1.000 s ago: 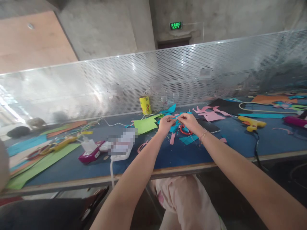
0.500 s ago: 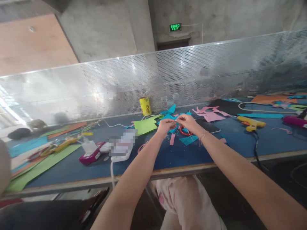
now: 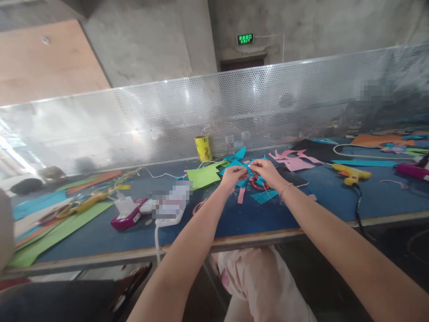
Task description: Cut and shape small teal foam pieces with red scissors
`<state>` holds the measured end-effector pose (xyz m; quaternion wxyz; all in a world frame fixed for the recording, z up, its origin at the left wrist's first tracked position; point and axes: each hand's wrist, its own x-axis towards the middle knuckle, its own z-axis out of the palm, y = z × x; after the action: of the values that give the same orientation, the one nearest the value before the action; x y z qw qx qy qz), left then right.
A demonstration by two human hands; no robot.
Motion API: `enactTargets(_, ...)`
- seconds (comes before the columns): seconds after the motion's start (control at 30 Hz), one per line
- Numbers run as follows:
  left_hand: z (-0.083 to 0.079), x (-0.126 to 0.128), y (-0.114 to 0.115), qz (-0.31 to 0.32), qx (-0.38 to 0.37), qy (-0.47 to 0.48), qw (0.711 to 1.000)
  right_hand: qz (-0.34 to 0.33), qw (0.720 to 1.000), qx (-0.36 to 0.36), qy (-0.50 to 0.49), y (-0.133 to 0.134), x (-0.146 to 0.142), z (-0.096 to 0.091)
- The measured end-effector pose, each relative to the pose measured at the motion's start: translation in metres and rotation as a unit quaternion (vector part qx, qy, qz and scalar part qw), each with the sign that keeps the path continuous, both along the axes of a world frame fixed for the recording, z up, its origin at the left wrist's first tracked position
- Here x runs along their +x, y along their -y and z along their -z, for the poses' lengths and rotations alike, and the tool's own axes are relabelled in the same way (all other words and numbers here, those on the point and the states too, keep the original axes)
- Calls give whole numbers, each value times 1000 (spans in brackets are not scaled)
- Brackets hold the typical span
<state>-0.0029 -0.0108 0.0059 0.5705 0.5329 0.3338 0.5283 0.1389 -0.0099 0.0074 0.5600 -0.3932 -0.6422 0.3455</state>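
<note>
My left hand (image 3: 233,177) is closed in a pinch above the table, its fingertips pointing to the right. Facing it, my right hand (image 3: 264,171) is pinched too, thumb against fingers, with a small gap between the hands. Whatever they hold is too small to make out. Behind and below them lie blue paper pieces (image 3: 238,153). Red scissor-like handles (image 3: 258,184) show just under my right hand. A pink paper strip (image 3: 240,195) and a blue paper scrap (image 3: 264,197) lie nearer to me.
Left of my hands are green paper (image 3: 203,177), a yellow cylinder (image 3: 203,148), a white power strip (image 3: 171,218) and a purple socket block (image 3: 129,220). To the right lie pink cut paper (image 3: 295,161) and a yellow glue gun (image 3: 351,172). A perforated metal screen (image 3: 140,120) borders the table's back.
The fingertips of my right hand have moved slightly right, away from those of my left hand. My left hand has hardly moved, and the things on the table lie as before.
</note>
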Motion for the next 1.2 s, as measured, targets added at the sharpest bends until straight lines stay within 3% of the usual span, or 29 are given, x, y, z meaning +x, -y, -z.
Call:
enactTargets(0.57, -1, 1, 2, -18, 74, -81, 994, -27, 995, 24, 96, 2, 0, -2)
enactTargets(0.73, 1, 0, -5, -37, 108, -115, 987, 33, 991, 26, 128, -6, 12, -5)
enactTargets(0.8, 2, -2, -9, -59, 112, -111, 986, 99, 974, 39, 199, -9, 23, -5)
enactTargets(0.9, 4, -5, -14, -82, 103, -97, 987, 166, 921, 34, 350, -12, 38, 0)
enactTargets(1.03, 7, -7, -15, -89, 75, -80, 990, 116, 874, 7, 471, -14, 42, 10)
enactTargets(1.2, 6, -7, -15, -110, 55, -71, 990, 92, 857, 8, 507, -15, 35, 12)
